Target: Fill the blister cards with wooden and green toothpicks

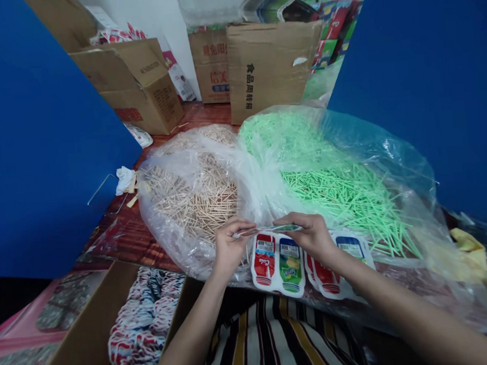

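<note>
My left hand (231, 243) and my right hand (311, 230) pinch the two ends of a thin printed packet (267, 230), seen nearly edge-on, level above the table's near edge. Below it lies a flat double packet (277, 263) with a red Cola half and a green Sprite half. Another such packet (327, 279) lies to its right, partly hidden under my right forearm. Beyond my left hand spreads a clear plastic bag of pale beige sticks (211, 201). Behind my right hand is a bag of bright green sticks (348, 197).
An open carton (90, 326) filled with bundled packets (148, 317) stands at my lower left. Cardboard boxes (275, 69) line the back of the table. Blue panels (35, 136) rise on both sides. A yellow cloth-like piece (469, 250) lies at right.
</note>
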The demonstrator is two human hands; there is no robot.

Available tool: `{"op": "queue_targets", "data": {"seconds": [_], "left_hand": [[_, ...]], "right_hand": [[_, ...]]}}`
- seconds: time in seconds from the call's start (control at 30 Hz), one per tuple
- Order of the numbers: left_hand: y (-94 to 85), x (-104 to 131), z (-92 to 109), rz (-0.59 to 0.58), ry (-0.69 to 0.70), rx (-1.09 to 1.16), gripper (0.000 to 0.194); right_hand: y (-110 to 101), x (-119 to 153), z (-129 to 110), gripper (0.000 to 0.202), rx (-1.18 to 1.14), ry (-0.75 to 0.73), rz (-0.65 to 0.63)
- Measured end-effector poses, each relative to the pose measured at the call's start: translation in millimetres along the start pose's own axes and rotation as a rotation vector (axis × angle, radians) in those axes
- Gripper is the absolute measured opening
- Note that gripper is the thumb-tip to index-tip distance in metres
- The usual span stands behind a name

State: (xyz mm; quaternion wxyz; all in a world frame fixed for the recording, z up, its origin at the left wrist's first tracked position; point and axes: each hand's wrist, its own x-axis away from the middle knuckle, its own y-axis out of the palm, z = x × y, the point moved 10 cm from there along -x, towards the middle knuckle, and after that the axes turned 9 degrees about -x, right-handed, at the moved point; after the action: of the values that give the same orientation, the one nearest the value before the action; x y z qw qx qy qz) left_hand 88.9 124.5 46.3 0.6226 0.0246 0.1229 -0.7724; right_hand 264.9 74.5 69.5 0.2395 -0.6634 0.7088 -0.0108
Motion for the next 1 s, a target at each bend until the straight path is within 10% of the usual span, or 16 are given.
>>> {"op": "queue_targets", "data": {"seconds": [0.33, 0.53, 0.8, 1.0], "left_hand": [[17.0, 17.8, -14.0, -0.107, -0.219, 0.044, 0.011], [86.1, 62.9, -22.0, -0.366, -0.52, 0.253, 0.029], [169.1, 87.8, -15.6, -0.564, -0.415, 0.217, 0.028], [113.7, 54.2, -2.6, -0.334, -0.041, -0.687, 0.026]], "right_hand": [[-7.6, 21.8, -17.4, 0.022, -0.006, 0.057, 0.033], [-47.0, 77.2, 17.3, 0.024, -0.413, 0.426, 0.235], [-99.3, 138.9, 54.7, 0.034, -0.455, 0.594, 0.435], [-135.0, 137.6, 51.7, 0.06, 0.621, 0.506, 0.43]]}}
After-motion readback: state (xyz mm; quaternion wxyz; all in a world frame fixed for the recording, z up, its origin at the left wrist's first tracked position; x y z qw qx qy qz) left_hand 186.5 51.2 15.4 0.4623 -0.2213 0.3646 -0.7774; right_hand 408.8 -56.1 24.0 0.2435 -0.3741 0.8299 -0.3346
